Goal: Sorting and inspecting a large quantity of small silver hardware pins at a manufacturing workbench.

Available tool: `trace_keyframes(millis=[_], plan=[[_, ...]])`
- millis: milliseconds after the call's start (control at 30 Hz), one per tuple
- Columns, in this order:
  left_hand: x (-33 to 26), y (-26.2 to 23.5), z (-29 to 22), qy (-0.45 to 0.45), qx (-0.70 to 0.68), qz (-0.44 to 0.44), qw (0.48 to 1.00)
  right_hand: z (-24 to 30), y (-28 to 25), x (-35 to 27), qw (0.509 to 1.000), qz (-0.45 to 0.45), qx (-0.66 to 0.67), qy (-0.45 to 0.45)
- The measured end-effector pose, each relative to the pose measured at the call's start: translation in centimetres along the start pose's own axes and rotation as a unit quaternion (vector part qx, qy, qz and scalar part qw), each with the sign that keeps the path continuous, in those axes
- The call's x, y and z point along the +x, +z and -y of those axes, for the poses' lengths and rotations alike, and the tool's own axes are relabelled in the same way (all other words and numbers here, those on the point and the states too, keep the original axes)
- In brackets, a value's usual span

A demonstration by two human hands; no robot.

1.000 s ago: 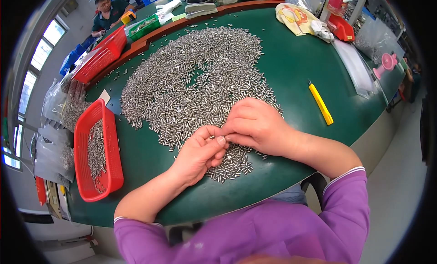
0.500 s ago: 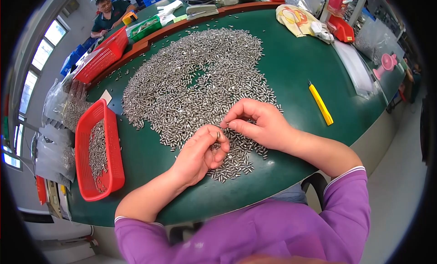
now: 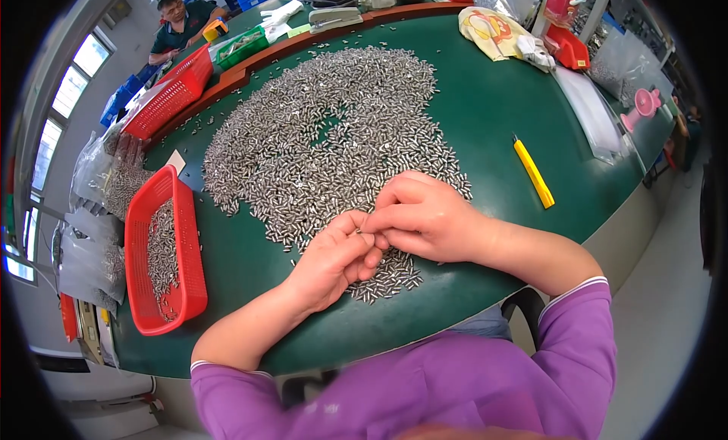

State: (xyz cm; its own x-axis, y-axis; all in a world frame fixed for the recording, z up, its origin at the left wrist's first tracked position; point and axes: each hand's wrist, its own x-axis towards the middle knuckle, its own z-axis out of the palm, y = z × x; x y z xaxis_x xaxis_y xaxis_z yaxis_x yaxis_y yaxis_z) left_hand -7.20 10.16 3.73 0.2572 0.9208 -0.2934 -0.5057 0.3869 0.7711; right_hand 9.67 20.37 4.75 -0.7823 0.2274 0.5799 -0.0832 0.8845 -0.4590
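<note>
A wide heap of small silver metal pins (image 3: 334, 133) covers the green table (image 3: 493, 114). My left hand (image 3: 334, 258) and my right hand (image 3: 425, 216) meet at the heap's near edge, fingertips touching over the pins. The left hand is curled around several pins. My right thumb and forefinger pinch at a pin against the left fingers. A smaller patch of pins (image 3: 383, 277) lies under and just in front of both hands.
A red plastic basket (image 3: 163, 250) with pins in it sits at the left. A yellow utility knife (image 3: 533, 171) lies to the right. Clear bags of parts (image 3: 98, 182) lie at the far left, another red basket (image 3: 171, 91) behind. A person sits at the far end.
Both hands have drawn closer together and shifted slightly toward me; the right fingertips now touch the left hand's fingers.
</note>
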Motion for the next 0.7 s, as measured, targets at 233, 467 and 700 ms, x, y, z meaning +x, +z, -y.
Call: trace_keyframes(millis=[233,467,700], plan=[[0.1,0.3,-0.2,0.007,0.025,-0.012,1.000,-0.1,0.4,0.0,1.000,-0.028,0.009,0.002],[0.2,-0.3,0.0,0.004,-0.017,-0.010,1.000,-1.5,0.7,-1.1,0.991,0.057,-0.086,0.084],[0.0,-0.2,-0.1,0.005,-0.016,-0.003,1.000,-1.4,0.8,-0.6,0.989,0.027,-0.099,0.105]])
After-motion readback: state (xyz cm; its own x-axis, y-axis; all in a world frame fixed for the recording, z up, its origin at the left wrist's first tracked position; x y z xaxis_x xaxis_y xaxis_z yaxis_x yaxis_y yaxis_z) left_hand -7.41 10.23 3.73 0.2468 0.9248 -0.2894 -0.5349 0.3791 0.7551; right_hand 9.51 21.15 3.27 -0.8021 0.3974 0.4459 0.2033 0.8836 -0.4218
